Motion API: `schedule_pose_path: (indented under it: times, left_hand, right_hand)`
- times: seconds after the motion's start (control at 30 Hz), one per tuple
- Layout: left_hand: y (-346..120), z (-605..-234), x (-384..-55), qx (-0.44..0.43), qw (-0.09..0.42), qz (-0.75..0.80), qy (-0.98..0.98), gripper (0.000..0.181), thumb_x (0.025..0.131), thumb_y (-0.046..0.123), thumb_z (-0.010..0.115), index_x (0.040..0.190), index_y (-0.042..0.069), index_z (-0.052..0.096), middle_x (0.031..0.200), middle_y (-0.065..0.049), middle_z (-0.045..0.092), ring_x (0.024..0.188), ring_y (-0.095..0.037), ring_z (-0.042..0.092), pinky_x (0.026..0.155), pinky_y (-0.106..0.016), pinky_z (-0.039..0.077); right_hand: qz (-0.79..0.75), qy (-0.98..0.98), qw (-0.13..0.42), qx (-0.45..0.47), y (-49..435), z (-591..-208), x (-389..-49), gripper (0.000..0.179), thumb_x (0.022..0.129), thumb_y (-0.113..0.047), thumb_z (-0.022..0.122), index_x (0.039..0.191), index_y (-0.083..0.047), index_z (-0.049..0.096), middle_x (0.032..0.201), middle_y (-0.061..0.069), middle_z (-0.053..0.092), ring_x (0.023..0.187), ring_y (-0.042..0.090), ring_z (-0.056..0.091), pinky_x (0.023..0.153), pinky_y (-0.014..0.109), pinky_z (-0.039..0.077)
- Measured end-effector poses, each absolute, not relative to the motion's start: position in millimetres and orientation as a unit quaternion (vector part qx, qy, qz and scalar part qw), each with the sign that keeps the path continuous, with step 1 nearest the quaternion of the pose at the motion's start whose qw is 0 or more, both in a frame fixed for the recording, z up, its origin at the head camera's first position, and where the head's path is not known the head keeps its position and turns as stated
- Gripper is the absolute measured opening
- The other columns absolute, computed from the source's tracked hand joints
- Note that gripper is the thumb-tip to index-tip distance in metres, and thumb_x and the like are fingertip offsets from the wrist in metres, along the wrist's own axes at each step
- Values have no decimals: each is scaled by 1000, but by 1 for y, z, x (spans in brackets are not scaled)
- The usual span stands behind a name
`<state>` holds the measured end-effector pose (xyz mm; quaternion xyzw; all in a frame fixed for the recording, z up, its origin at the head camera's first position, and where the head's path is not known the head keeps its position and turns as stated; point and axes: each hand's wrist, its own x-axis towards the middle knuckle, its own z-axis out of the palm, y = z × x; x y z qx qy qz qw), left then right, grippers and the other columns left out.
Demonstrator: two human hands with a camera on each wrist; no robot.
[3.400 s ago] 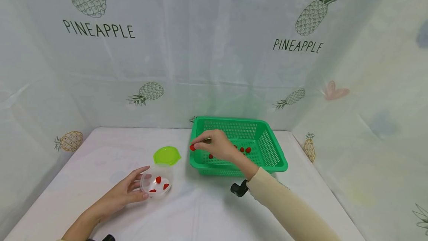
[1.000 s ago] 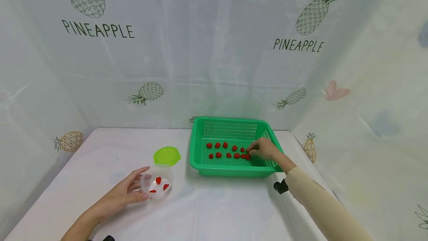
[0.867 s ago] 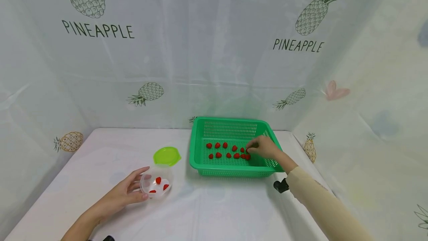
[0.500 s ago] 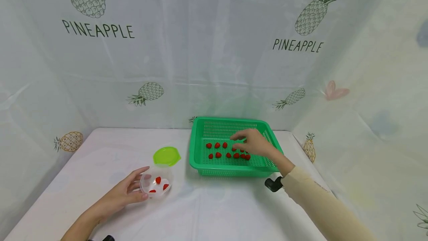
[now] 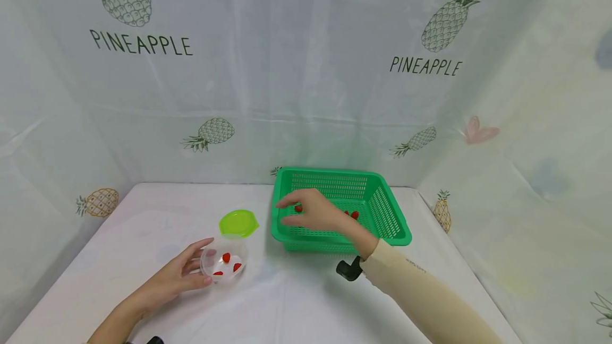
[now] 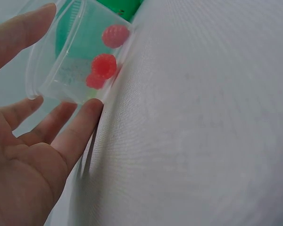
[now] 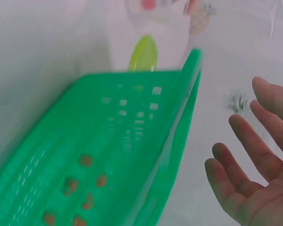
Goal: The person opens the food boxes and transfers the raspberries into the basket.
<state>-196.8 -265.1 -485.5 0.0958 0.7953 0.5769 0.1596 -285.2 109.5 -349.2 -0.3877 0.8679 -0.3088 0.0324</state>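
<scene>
My left hand (image 5: 174,275) curves its fingers and thumb round the side of a clear plastic cup (image 5: 239,248) standing on the table. Three red raspberries (image 6: 104,66) lie inside the cup. Over the left half of a green plastic basket (image 5: 399,235) hovers my right hand (image 5: 313,211), thumb and fingers spread apart with nothing between them. Several raspberries (image 5: 355,215) are on the basket's floor, some hidden behind this hand. The right wrist view shows the fingers (image 7: 254,146) apart beside the basket's rim.
A lime-green lid (image 5: 238,223) lies flat just behind the cup, left of the basket. The table (image 5: 167,211) has a white cloth. A pale curtain (image 5: 306,94) printed with pineapples rises behind the table and along both sides.
My right hand, earlier at the raspberries on the basket's right side, has moved left with its fingers parted. The raspberry it pinched 3.4 s ago is gone from its fingers. My left hand stays put.
</scene>
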Motion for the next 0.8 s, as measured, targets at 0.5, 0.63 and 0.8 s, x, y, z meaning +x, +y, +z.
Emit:
schedule_pose_path:
  times: [0.5, 0.63, 0.8]
  left_hand:
    - [-267, -488, -196, 98, 160, 585, 789, 90, 98, 22, 79, 168, 26, 23, 165, -18, 34, 148, -39, 45, 96, -18, 50]
    - [-267, -489, -196, 100, 162, 584, 789, 90, 98, 22, 79, 168, 24, 23, 165, -18, 34, 148, -39, 46, 97, -20, 51]
    - [-267, -488, -196, 99, 167, 582, 790, 89, 98, 22, 78, 168, 25, 23, 166, -18, 33, 149, -38, 45, 97, -19, 51]
  right_hand:
    - [-274, 857, 75, -430, 39, -368, -275, 35, 97, -23, 80, 132, -16, 75, 126, -6, 75, 114, 4, 65, 95, 23, 53]
    - [-244, 859, 70, -444, 25, -377, -274, 34, 97, -25, 80, 129, -15, 76, 122, -7, 76, 111, 2, 67, 94, 18, 51]
    - [-219, 864, 90, -445, 10, -385, -270, 34, 97, -26, 80, 129, -15, 76, 119, -3, 77, 108, 5, 68, 85, 14, 50]
